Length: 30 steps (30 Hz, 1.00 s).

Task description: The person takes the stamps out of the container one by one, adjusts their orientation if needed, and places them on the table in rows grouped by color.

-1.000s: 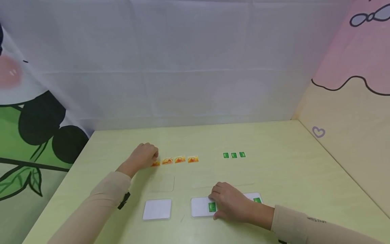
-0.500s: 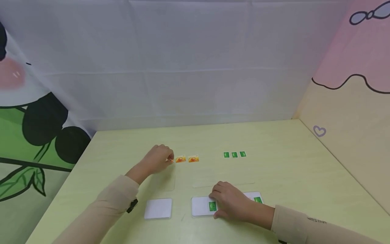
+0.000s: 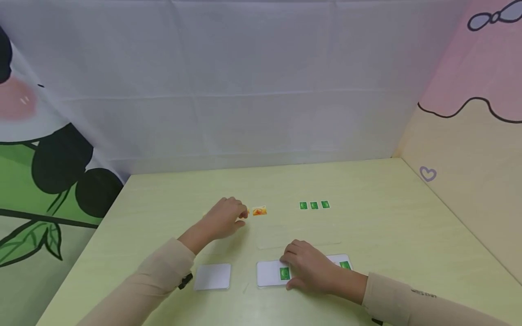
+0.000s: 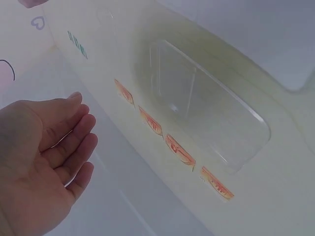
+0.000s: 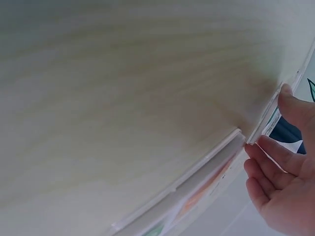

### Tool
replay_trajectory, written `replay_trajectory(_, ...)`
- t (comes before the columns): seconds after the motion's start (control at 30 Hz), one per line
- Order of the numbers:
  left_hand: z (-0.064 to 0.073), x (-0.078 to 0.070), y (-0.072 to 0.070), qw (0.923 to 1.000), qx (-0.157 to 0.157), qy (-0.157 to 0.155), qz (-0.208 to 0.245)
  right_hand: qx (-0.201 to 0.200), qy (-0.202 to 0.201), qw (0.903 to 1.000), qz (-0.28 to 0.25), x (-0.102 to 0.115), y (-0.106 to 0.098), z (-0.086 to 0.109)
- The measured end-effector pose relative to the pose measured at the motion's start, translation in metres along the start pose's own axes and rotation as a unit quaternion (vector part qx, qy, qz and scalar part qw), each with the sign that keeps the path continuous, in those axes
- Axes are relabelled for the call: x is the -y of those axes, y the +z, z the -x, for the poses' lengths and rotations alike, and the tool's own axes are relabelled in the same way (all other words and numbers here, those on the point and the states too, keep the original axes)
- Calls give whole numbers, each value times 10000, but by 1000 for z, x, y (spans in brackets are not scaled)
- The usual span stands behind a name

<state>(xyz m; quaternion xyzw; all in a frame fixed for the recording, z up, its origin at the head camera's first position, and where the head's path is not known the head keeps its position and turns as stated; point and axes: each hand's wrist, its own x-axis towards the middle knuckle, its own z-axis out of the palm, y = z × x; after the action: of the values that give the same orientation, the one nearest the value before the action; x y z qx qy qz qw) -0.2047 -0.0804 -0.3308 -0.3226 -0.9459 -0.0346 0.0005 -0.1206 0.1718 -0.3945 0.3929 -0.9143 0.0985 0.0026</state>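
Note:
In the head view my left hand (image 3: pixel 225 218) hovers over a row of small orange printed stickers, with one orange sticker (image 3: pixel 259 211) showing beyond its fingertips. The left wrist view shows several orange stickers (image 4: pixel 180 151) in a line; the left fingers are loosely bent and hold nothing. My right hand (image 3: pixel 308 267) grips a white card (image 3: pixel 268 274), thumb at its near edge and fingertips at its far edge. A green sticker (image 3: pixel 284 273) lies at that card's right end. Behind the hand, another white card (image 3: pixel 335 259) bears a green sticker (image 3: pixel 345 265) and is partly hidden.
Three green stickers (image 3: pixel 314 205) lie in a row at the back right. A blank white card (image 3: pixel 212 276) lies at the front left. A clear plastic piece (image 4: pixel 211 110) sits in front of the orange row. Cloth walls (image 3: pixel 261 122) enclose the pale table (image 3: pixel 359 190).
My left hand has slid right along the orange row, from its left end to near its right end. My right hand stays at the white card.

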Motion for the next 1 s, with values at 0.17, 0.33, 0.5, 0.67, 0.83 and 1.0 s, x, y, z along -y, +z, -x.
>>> replay_trajectory(0.17, 0, -9, 4, 9996, 151, 8, 221, -41, 37, 9999, -162, -1, 1, 0)
replay_trajectory(0.33, 0, -15, 9, 9993, 169, 27, 330, -56, 69, 9996, -282, -2, 2, -1)
replay_trajectory(0.5, 2, -20, 14, 9993, 91, 65, 352, -101, 35, 9994, -329, -3, 2, -1)
replay_trajectory(0.67, 5, -25, 17, 9987, 94, 26, 505, -81, 62, 9992, -377, -2, 1, 0)
replay_trajectory(0.83, 6, -30, 20, 9984, 120, 120, 539, -38, 154, 9987, -482, -2, 1, -1)
replay_trajectory(1.0, 8, -37, 21, 9985, 209, 207, 465, -22, 226, 9980, -590, -2, 1, -1)
